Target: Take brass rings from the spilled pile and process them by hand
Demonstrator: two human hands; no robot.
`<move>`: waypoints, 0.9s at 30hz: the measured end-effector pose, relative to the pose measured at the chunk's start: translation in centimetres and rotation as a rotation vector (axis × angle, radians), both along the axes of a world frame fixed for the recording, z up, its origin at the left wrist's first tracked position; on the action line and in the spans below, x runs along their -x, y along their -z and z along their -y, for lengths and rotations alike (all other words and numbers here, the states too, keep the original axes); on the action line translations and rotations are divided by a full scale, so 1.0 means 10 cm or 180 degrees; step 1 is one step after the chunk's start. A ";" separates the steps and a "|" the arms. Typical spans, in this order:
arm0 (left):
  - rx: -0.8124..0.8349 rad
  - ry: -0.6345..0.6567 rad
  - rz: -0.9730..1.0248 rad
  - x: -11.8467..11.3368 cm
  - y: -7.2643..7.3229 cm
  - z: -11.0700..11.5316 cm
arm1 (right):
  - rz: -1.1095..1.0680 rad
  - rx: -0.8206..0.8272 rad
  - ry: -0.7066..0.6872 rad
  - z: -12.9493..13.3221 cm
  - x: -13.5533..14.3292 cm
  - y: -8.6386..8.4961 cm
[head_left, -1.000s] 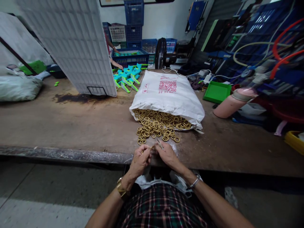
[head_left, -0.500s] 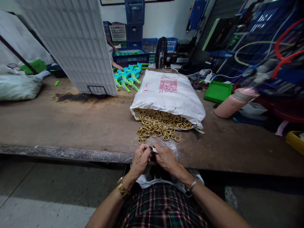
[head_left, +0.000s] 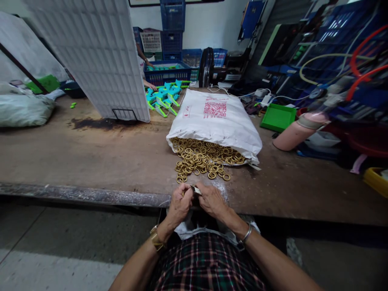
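Note:
At the table's front edge, my left hand (head_left: 180,203) is closed on a gold ring (head_left: 183,194), of which only a sliver shows between the fingers. My right hand (head_left: 213,201) grips a small knife (head_left: 197,190); its short pale blade points at the left fingertips, and the handle is hidden in the palm. Just beyond both hands lies a loose pile of gold rings (head_left: 198,163). They spill from the mouth of a white woven sack (head_left: 212,117) printed with a red code.
A white ribbed panel (head_left: 91,60) stands upright on the wooden table (head_left: 91,157) to the left. Behind it, another person's hand (head_left: 149,85) touches blue and green plastic parts (head_left: 165,95). To the right are a green tray (head_left: 278,117) and a pink bottle (head_left: 297,131).
My two hands stay together at the table edge with hardly any movement. The other person's hand has drawn back slightly to the left.

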State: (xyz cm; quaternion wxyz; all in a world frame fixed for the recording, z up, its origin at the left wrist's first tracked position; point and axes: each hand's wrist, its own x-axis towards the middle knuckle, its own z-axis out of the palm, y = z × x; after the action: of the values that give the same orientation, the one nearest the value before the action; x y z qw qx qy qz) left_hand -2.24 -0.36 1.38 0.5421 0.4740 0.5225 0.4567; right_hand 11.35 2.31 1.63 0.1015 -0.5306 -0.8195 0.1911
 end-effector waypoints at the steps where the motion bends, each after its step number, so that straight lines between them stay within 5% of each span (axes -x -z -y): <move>1: -0.0018 -0.0011 -0.0015 0.00 0.01 0.00 | -0.0001 0.0015 -0.0023 0.01 0.01 -0.01; 7: -0.0098 -0.0058 -0.0005 0.01 0.04 0.03 | 0.0295 0.0160 -0.0059 0.03 0.03 -0.02; 12: -0.0076 0.0380 0.0249 -0.01 -0.17 0.14 | 0.0661 0.0108 0.0224 -0.10 -0.07 0.01; 15: 0.0340 0.0587 0.0935 -0.02 -0.28 0.17 | 0.0814 -0.0015 0.0466 -0.19 -0.11 0.04; 20: 0.0832 0.0251 0.1952 0.06 -0.16 0.12 | 0.0715 -0.0265 0.0848 -0.33 -0.02 0.05; 27: 0.0999 0.0140 0.2415 0.14 -0.06 0.12 | 0.0890 -0.0264 0.1141 -0.48 0.19 0.06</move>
State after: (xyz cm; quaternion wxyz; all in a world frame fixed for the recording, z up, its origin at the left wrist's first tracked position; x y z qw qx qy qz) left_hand -3.66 -1.59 1.98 0.7716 0.1945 0.3386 0.5022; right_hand 9.45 7.15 0.98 0.0410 -0.6844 -0.7254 0.0608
